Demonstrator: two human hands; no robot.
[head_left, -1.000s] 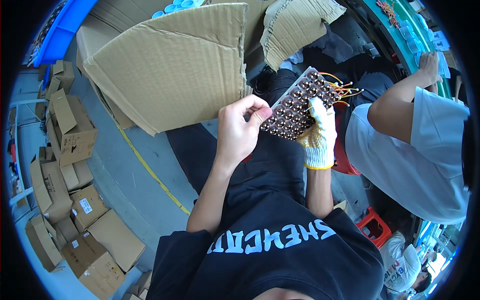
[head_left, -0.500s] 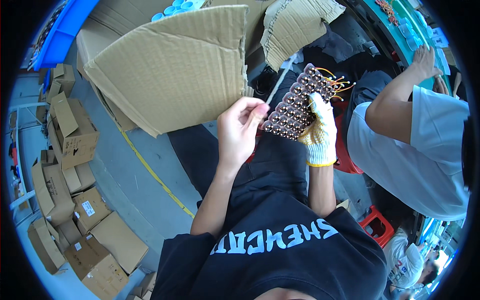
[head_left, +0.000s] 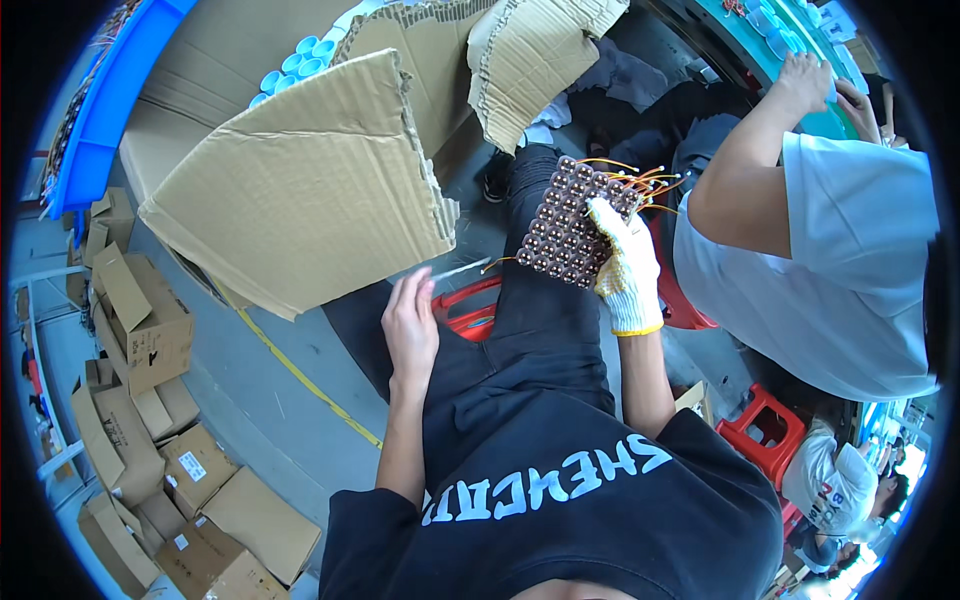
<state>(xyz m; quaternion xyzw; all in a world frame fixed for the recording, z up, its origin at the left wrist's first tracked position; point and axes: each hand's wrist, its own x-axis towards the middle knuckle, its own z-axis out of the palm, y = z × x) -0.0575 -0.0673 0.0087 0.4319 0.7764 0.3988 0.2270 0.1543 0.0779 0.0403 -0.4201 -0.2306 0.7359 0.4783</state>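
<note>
While boxes (head_left: 165, 325) line the floor (head_left: 255, 395), the left hand (head_left: 411, 325) pinches a strip (head_left: 464, 270), the right (head_left: 630, 265) a tray (head_left: 562, 232).

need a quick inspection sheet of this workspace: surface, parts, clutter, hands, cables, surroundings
Surface: no bench under the hands; the tray is held above dark trousers; a green workbench shows at upper right
Parts: tray packed with rows of shiny copper-coloured domes; thin pale strip
Clutter: cardboard boxes at left; large cardboard flap ahead, light-blue cups beyond it
Hands: bare left hand appears to pinch the strip; gloved right hand grips the tray
Cables: orange wires spread from the tray's right side
Surroundings: co-worker in white at right; blue bin upper left
</note>
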